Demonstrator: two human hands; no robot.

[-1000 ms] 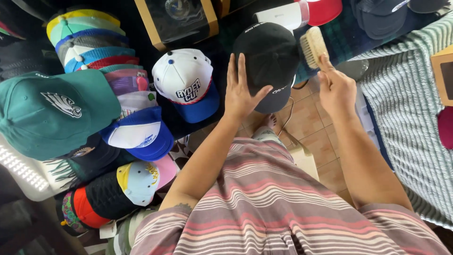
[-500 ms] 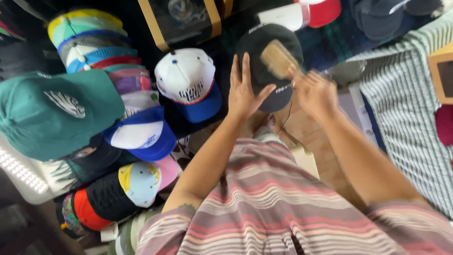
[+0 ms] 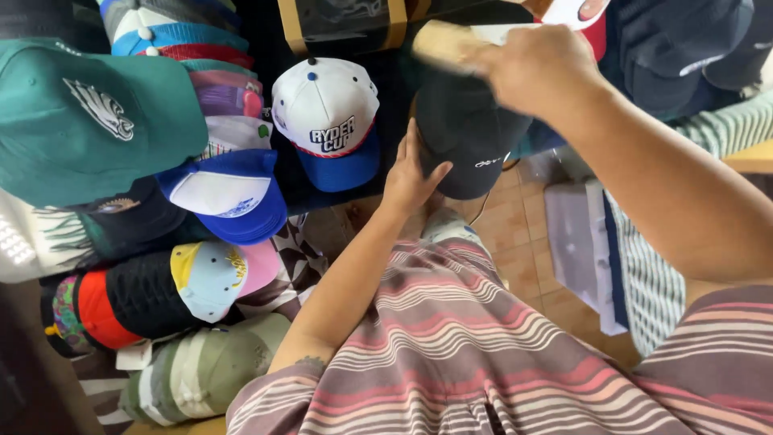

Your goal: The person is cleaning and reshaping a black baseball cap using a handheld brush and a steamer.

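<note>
A black cap (image 3: 465, 138) sits in the middle of the view, brim toward me. My left hand (image 3: 409, 179) is flat against its left side, fingers spread and thumb under the brim. My right hand (image 3: 538, 68) is raised above the cap's crown and grips a wooden brush (image 3: 441, 44), which is blurred and points left over the top of the cap.
Many caps crowd the left: a white and blue cap (image 3: 328, 121), a large green cap (image 3: 88, 121), a blue and white cap (image 3: 227, 197), a stack of coloured caps (image 3: 173, 36). A dark frame with a wooden edge (image 3: 342, 24) stands behind. Tiled floor (image 3: 515, 234) and a striped cloth (image 3: 652, 282) lie right.
My right hand has swept the brush from the cap's right side up and left across the crown. My left hand slid lower on the cap. The view has tilted downward.
</note>
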